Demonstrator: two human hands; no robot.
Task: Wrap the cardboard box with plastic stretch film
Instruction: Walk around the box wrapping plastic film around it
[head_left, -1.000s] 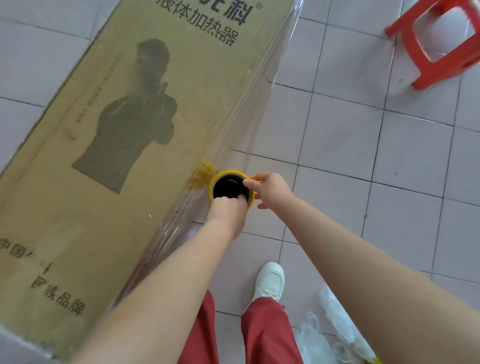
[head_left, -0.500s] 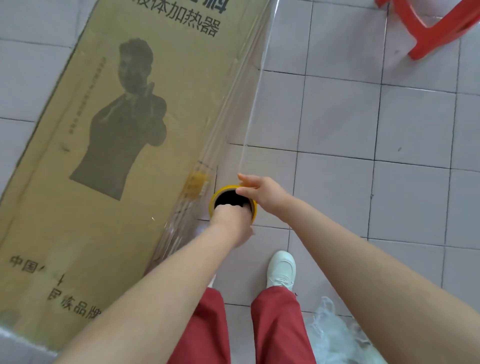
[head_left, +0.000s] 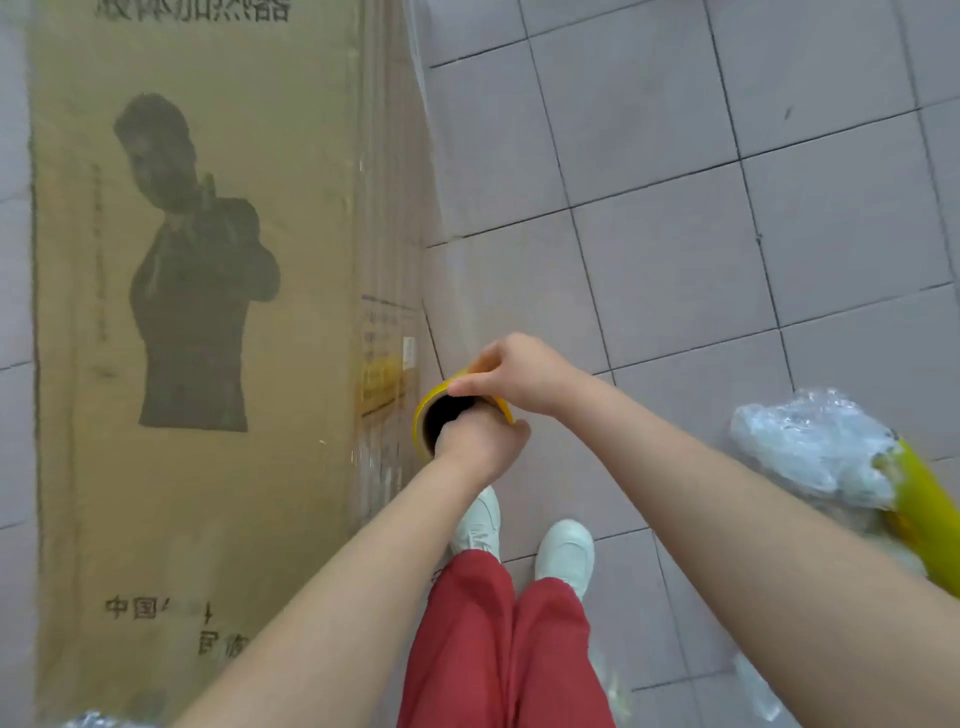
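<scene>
- Both hands are gripping the film roll (head_left: 422, 415) at its yellow end, whose open core is facing the camera.
- Left hand (head_left: 480, 447) is clutching the near rim. Its fingers are going down into the dark hollow core, so their curl is hidden, and the thumb is staying outside.
- Right hand (head_left: 522, 374) is clasping the far rim, with the thumb lying along the yellow edge and the fingers curling over the other side.
- Roll is sitting just beside the right side of the cardboard box (head_left: 208, 493), next to a yellow label on that side.
- Clear film (head_left: 423, 171) is running from the roll up along the box's right edge. It is faint and showing mostly as sheen over the tiles.
- Box is filling the left of the view, its printed face showing a dark figure and Chinese text.
- Below the hands, the person's white shoes (head_left: 566, 551) and red trousers (head_left: 498, 649) are standing on the grey tiled floor (head_left: 727, 156).
- At the right edge, a crumpled wad of plastic (head_left: 810, 441) is lying on the floor, touching a yellow tube (head_left: 930, 525).
</scene>
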